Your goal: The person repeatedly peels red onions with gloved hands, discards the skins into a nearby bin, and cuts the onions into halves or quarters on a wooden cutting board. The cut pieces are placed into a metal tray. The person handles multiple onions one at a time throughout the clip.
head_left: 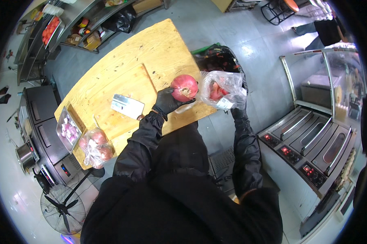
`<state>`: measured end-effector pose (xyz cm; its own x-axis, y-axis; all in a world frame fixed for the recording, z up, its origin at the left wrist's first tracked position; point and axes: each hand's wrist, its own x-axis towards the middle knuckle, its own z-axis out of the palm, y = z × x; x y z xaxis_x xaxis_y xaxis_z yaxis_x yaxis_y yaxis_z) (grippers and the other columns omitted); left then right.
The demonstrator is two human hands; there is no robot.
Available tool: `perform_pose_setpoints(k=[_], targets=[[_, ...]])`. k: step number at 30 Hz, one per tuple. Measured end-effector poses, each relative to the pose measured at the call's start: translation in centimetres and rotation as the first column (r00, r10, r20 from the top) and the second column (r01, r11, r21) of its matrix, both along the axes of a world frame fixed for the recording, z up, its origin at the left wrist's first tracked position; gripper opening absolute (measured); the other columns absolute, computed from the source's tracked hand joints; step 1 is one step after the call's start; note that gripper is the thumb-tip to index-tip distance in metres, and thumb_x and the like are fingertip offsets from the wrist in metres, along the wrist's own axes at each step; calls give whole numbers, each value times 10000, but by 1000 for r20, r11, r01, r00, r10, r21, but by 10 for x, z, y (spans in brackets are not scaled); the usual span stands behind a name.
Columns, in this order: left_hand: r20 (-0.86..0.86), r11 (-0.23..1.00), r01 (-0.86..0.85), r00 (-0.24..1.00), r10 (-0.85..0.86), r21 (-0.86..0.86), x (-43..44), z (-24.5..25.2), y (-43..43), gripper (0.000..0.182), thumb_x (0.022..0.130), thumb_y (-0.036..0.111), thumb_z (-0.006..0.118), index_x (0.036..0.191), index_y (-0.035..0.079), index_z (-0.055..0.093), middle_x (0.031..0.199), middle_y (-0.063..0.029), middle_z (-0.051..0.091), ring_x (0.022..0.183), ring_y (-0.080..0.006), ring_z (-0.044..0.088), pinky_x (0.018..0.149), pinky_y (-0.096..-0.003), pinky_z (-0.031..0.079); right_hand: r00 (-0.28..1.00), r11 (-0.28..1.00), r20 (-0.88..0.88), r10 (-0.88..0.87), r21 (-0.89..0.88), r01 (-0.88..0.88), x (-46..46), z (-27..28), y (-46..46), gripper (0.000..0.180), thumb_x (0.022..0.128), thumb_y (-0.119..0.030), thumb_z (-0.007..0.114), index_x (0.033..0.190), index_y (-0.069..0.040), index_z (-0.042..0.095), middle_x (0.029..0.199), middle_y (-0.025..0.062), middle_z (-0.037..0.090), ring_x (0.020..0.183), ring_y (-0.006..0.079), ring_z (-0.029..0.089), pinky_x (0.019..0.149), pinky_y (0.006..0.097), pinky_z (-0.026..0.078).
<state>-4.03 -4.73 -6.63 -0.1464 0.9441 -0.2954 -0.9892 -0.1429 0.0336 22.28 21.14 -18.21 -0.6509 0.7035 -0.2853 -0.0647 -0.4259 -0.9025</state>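
My left hand (168,101), in a black glove, holds a large red onion (184,87) with its root end showing, above the wooden table's right part. My right hand (239,112), also gloved in black, grips a clear plastic bag (236,80) with reddish pieces inside; the bag partly hides the fingers. To the left a cleaver (128,105) lies flat on a wooden cutting board (122,88). A metal tray (61,129) of cut red onion stands at the table's left end, beside a knotted clear bag of whole red onions (101,151).
Beyond the table's right edge stands a bin with a black liner (221,58) holding scraps. A metal appliance with lit displays (308,146) is at the right. Metal shelving (76,27) stands at the upper left, a floor fan (63,209) at the lower left. A person (323,32) is at the upper right.
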Motion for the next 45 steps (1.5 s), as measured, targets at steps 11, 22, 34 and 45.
perform_pose_setpoints(k=[11,22,34,45], targets=[[0,922,-206,976,218,-327,-2,5,-4,645,903,375,625,1429,89,384,1464,-204,410,1339,-433,402,1089,-668,315,757,968,624,-197,248,48,-28,-78,94,389,980,-261,497,1226,32,565,1127,139,636,1017,262,618,906,409,497],[-609,289,-658,753,248,-696,-13,-27,-265,383,911,333,661,1227,126,597,1148,-72,637,1040,-235,630,831,-415,565,648,60,544,534,739,-671,-184,21,-324,590,797,-266,709,1299,-28,511,1030,220,598,892,376,616,779,476,513],[-704,65,-996,-2,-710,-63,-56,-75,-308,411,884,303,591,1208,52,565,1142,-188,603,1071,-392,545,918,-486,429,566,414,756,330,423,-806,-230,101,-367,440,989,-405,504,1188,-28,614,940,283,668,908,448,646,747,486,520],[-762,30,-992,75,-644,-123,-67,-70,-297,320,748,139,659,1059,74,619,1097,-136,613,1039,-351,567,895,-456,450,417,415,781,464,224,-882,-231,166,-433,422,1025,-365,439,958,9,623,832,310,630,838,484,616,688,520,489]])
